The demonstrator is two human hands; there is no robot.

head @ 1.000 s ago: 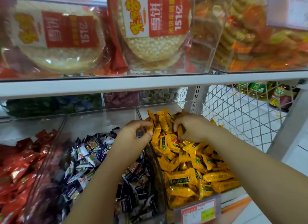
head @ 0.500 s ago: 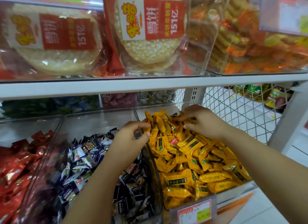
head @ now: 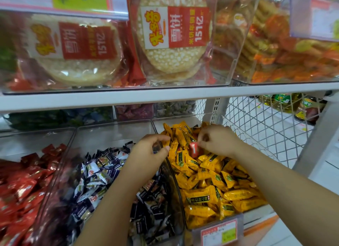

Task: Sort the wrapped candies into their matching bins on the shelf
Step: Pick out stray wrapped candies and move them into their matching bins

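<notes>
Three clear bins stand side by side on the lower shelf. The right bin holds yellow wrapped candies. The middle bin holds dark blue and white candies. The left bin holds red candies. My right hand hovers over the back of the yellow pile and pinches a small red wrapped candy by its top edge. My left hand grips the clear wall between the middle and right bins, thumb on the yellow side.
An upper shelf edge runs across just above the bins, with clear boxes of rice crackers and orange snacks on it. A white wire mesh panel closes the right side. A price tag sits at the right bin's front.
My right hand has drawn back from the far side of the yellow pile and now holds a red candy lifted out of it. My left hand stayed on the divider wall.
</notes>
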